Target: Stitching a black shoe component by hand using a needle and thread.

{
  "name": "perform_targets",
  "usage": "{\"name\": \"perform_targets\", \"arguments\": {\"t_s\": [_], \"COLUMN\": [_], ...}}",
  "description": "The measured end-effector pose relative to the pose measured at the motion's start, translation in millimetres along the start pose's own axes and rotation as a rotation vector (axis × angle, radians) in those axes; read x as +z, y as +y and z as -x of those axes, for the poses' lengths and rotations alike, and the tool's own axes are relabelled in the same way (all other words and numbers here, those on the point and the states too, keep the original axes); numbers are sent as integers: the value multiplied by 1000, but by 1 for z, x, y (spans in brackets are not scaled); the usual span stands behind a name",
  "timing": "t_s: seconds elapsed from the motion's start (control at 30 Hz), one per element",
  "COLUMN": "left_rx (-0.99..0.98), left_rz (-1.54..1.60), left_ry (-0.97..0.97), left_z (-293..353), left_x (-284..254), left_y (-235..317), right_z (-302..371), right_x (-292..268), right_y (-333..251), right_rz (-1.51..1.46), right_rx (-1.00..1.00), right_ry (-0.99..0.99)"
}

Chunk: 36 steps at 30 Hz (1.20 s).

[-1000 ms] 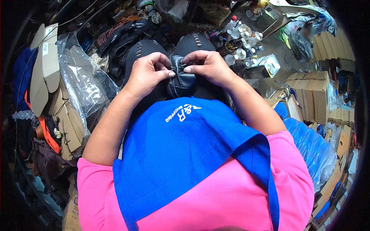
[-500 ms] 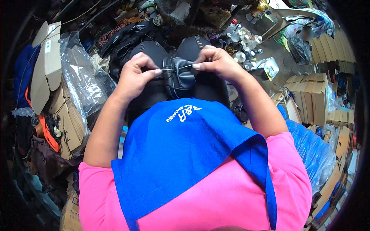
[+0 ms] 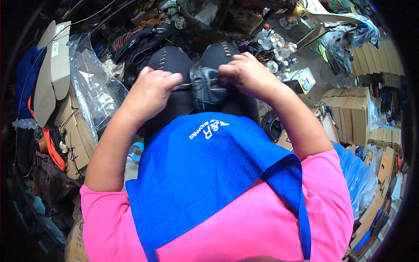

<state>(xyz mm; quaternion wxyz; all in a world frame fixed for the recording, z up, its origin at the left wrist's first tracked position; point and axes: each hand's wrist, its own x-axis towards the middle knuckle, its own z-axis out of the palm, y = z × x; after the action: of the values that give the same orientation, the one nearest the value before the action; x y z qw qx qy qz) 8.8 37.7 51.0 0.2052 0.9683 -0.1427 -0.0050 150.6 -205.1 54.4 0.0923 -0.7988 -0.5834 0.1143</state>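
Observation:
Between my knees sits a black leather-like piece (image 3: pixel 207 94), gathered and folded; I cannot tell its exact kind. My left hand (image 3: pixel 153 91) is closed to its left, gripping a thin light thread (image 3: pixel 186 84) that runs to the black piece. On the other side my right hand (image 3: pixel 249 75) is closed too, its knuckles turned up and its fingertips hidden against the piece's right edge. The thread's right end cannot be seen under that hand. Dark trousers (image 3: pixel 171 59) with stitching at the knees lie beneath, and a blue apron (image 3: pixel 209 161) covers my lap.
Clear plastic sheeting (image 3: pixel 98 83) and cardboard pieces (image 3: pixel 61 56) stand at the left. Several white bottles (image 3: pixel 279 46) crowd the floor ahead to the right. Stacked folded cartons (image 3: pixel 347 113) and a blue plastic-wrapped bundle (image 3: pixel 355 174) lie at the right.
Both hands have rolled over into tighter fists. My left hand has moved slightly nearer to me, and the thread in front of the black piece no longer shows across its full width.

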Motion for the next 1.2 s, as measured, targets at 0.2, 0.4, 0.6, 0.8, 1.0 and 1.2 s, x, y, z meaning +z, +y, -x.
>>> {"name": "perform_targets", "arguments": {"t_s": [0.2,0.4,0.6,0.8,1.0,1.2], "left_rx": [-481,-123,-125,-246,-249,-241], "left_rz": [578,1714,2027,1932,1872,1838], "left_ry": [241,585,458,569,579,604], "left_z": [50,1,-9,0,1,6], "left_x": [-6,8,16,23,18,19], "left_y": [-34,-14,-15,-21,-23,-30], "right_z": [44,4,-6,4,8,9], "right_x": [3,17,28,33,30,24], "right_y": [34,10,9,12,15,14], "right_rz": [-791,-1837,-2172,-2073,-2015,-1945], "right_rx": [474,361,270,312,283,275], "right_ry": [158,578,551,574,550,568]}}
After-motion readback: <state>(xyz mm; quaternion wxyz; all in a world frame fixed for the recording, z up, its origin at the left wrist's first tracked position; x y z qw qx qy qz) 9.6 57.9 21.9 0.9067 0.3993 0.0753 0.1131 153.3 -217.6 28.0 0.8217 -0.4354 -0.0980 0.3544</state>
